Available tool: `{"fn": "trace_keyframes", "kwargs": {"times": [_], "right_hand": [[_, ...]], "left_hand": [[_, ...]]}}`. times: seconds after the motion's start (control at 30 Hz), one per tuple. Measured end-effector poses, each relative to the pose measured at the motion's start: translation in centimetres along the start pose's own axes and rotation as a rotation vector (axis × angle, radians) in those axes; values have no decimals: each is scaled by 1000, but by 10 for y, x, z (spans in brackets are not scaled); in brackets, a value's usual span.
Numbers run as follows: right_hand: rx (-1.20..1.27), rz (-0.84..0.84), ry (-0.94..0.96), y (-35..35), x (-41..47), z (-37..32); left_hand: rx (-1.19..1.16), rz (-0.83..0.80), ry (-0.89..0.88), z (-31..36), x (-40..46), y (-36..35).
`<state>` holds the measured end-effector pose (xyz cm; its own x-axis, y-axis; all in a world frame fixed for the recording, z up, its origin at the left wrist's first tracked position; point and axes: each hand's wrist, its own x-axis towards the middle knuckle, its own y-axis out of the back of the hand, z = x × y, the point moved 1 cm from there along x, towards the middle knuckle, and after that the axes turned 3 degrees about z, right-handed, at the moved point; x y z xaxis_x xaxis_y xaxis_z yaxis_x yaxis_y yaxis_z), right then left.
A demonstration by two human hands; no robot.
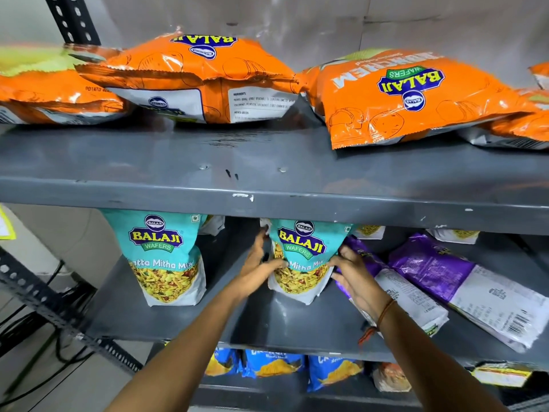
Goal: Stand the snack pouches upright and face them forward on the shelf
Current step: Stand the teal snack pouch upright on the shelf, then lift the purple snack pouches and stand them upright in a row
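Observation:
A teal Balaji pouch (303, 257) stands upright on the middle shelf (178, 316), label forward. My left hand (257, 270) presses its left side and my right hand (355, 276) its right side, so both grip it. Another teal pouch (166, 257) stands upright to the left, facing forward, untouched. Two purple pouches (416, 298) (475, 292) lie flat on their faces at the right, back panels up.
Several orange Balaji wafer bags (202, 78) (398, 96) lie flat on the top shelf (267, 191). Blue bags (273, 364) stand on the lowest shelf. A perforated steel upright (44, 310) and cables are at the left.

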<state>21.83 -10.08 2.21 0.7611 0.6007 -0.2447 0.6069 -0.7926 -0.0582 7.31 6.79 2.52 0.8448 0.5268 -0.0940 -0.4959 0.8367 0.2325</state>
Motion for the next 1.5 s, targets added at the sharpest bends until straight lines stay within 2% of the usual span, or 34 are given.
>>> {"fn": "trace_keyframes", "kwargs": {"times": [0.1,0.37,0.57,0.63,0.7,0.73,0.87,0.97,1.1,1.2,1.33,1.4,1.5], "right_hand": [[2,25,-17,-4,10,-5],[-60,7,-46,-15,18,5],[-145,-36,-18,-11,2,-3],[-206,1,36,-1,-7,-6],[-228,109,143,14,-17,-9],[-243,155,201,27,-21,-11],[-338,313,234,92,-34,-17],[-473,425,163,145,-36,-11],[-755,229,-80,193,-21,5],[-733,186,-119,201,-6,9],[-838,156,-42,199,14,17],[-756,127,-55,200,19,20],[-600,171,-31,203,20,25]], "left_hand": [[-73,-39,40,-8,3,-1],[-159,240,-24,-30,-13,-3],[-102,240,15,-16,-21,0],[-85,405,-26,-9,-34,-10],[-113,614,-82,-9,-56,-33],[-145,648,-93,-10,-67,-49],[-269,488,-11,-13,-82,-117],[-318,305,207,-9,-69,-152],[-345,172,479,-12,-52,-181],[-402,176,578,-14,-40,-200],[-417,282,582,-18,-27,-219],[-361,381,564,-19,-24,-224],[-192,525,529,-16,-25,-226]]}}
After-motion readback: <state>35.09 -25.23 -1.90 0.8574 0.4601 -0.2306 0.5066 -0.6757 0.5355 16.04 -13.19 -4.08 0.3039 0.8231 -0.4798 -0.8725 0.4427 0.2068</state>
